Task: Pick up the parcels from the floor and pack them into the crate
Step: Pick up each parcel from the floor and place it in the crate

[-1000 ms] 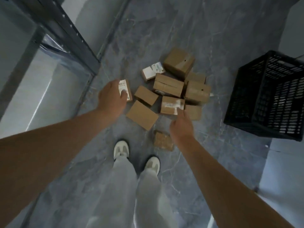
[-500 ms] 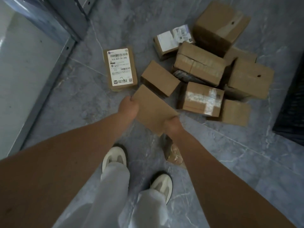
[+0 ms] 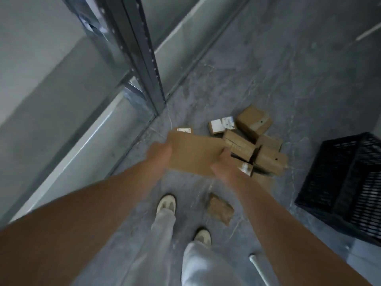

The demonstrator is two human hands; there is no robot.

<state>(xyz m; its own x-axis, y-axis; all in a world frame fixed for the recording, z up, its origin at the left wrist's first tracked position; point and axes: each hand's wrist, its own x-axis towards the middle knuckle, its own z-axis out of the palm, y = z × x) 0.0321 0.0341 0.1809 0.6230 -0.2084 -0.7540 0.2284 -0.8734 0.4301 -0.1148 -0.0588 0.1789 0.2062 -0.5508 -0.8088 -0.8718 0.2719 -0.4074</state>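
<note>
Black slatted crate point(image 3: 348, 188) stands on the grey floor point(image 3: 268, 69), well apart from the parcel pile point(image 3: 255, 147), to its right. Only the crate's outer walls and rim show; cannot tell what is inside.

Flat brown parcel point(image 3: 195, 153) is off the floor, held between my two hands, just left of the pile and partly covering it. My left hand point(image 3: 159, 150) grips its left edge, fingers wrapped under; my right hand point(image 3: 223, 167) clamps its right edge, blurred, thumb on top. Both forearms reach forward and down, roughly parallel.

Labelled parcel point(image 3: 183, 130) peeks out beyond the held one's far edge. One crumpled brown parcel point(image 3: 219, 208) lies alone on the floor, nearer my shoes point(image 3: 166, 203) than the pile. Metal shelf post point(image 3: 144, 58) rises left of the pile.
</note>
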